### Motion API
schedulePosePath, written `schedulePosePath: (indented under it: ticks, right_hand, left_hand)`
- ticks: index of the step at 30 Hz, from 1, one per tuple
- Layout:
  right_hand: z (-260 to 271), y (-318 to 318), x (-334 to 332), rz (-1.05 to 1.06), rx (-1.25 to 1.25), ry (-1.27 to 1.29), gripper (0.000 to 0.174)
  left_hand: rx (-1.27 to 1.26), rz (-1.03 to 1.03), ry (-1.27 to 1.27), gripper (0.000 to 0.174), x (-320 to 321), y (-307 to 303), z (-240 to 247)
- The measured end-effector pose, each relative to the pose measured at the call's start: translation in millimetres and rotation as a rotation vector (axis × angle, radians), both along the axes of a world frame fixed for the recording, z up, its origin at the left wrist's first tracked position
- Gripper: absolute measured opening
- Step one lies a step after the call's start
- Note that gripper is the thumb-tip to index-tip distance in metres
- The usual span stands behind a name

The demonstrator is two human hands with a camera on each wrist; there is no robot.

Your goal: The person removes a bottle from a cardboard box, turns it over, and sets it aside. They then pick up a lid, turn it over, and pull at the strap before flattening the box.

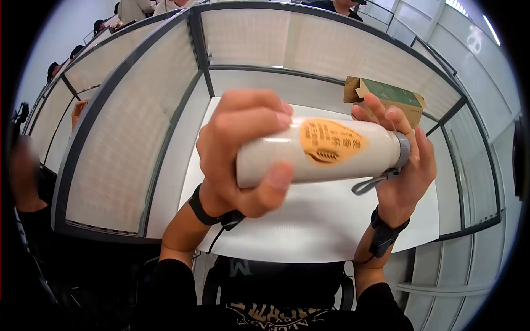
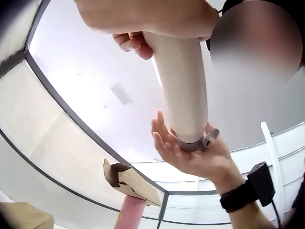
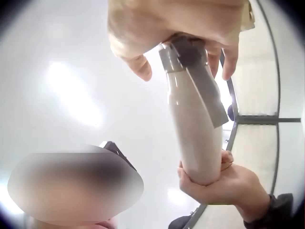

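Observation:
A cream bottle (image 1: 273,157) with an orange leaf-shaped label (image 1: 331,142) is held up lying nearly sideways above the table. My left hand (image 1: 229,149) grips its base end, fingers over the top and thumb across the near side. At the other end the grey cap (image 1: 404,150) rests against the palm of my right hand (image 1: 406,182), whose fingers are spread and not curled round it. A grey strap (image 1: 367,186) hangs from the cap. In the left wrist view the right hand (image 2: 202,162) lies beneath the cap, palm up.
Behind my right hand is a green and brown cardboard box (image 1: 392,96). The left wrist view has a pink cylinder (image 2: 130,212) under that box and another cardboard piece (image 2: 28,217) at lower left. Grey-framed panels surround the white table (image 1: 309,226). Other people are beyond them.

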State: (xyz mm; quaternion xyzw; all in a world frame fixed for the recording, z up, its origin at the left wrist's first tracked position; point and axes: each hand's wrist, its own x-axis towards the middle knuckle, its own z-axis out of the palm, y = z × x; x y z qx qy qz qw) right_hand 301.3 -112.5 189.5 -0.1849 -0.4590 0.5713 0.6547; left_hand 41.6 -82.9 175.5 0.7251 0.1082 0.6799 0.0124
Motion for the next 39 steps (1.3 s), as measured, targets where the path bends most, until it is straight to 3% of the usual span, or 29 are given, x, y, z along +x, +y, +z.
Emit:
schedulePosePath:
  ticks: [1,2,7,10,16,20,23,25,28,30,33,37,39]
  right_hand:
    - [2.5,-3.1,-4.6,-0.053,-0.008,-0.019,0.048]
    - [4.2,-6.4,-17.0,-0.264,-0.03,-0.07,0.043]
    - [-2.1,-4.3,-12.6,-0.328,0.117,-0.158,0.028]
    - [-4.2,-3.0,-8.5,-0.337,0.242,-0.196,0.024]
    - [-10.3,-4.4,-17.3,-0.521,0.515,-0.288,0.022]
    - [-14.7,-6.6,-19.9,-0.63,0.748,-0.362,0.021]
    - [-14.7,-10.9,-21.6,-0.668,0.882,-0.424,0.018]
    - [-13.7,-13.7,-22.2,-0.689,0.904,-0.454,0.016]
    - [-14.3,-9.9,-18.1,-0.736,0.628,-0.354,0.022]
    - [-11.3,-4.7,-20.3,-0.71,0.385,-0.247,0.028]
    - [-8.1,-3.8,-21.1,-0.47,0.095,0.024,0.025]
    - [-14.4,-0.7,-26.0,-0.291,-0.001,0.152,0.025]
    - [-21.7,-0.2,-34.2,-0.287,0.029,0.091,0.03]
  left_hand:
    - [0.016,0.025,0.034,0.041,1.0,-7.0,-0.2]
    - [-0.019,0.027,0.08,0.035,2.0,-13.4,-1.5]
    - [0.205,-0.018,0.031,0.024,10.9,-5.3,-5.3]
    - [0.18,-0.088,-0.032,0.022,13.5,-0.7,-8.9]
    - [-0.304,-0.223,-0.268,0.021,17.4,-4.6,-10.8]
    - [-0.731,-0.249,-0.227,0.03,12.9,-3.3,7.7]
    - [-1.151,-0.3,-0.017,0.04,-0.9,-1.9,21.8]
    - [-1.107,-0.364,-0.013,0.041,-6.3,-3.2,26.4]
    - [-0.936,-0.446,-0.06,0.049,-4.6,-6.7,21.2]
    - [-0.786,-0.411,-0.067,0.072,-1.5,-11.0,19.8]
    - [-0.653,-0.347,-0.062,0.105,9.8,-15.5,20.4]
    - [-0.575,-0.436,-0.063,0.11,8.8,-8.1,16.1]
    - [-0.505,-0.495,-0.026,0.098,13.2,6.0,2.9]
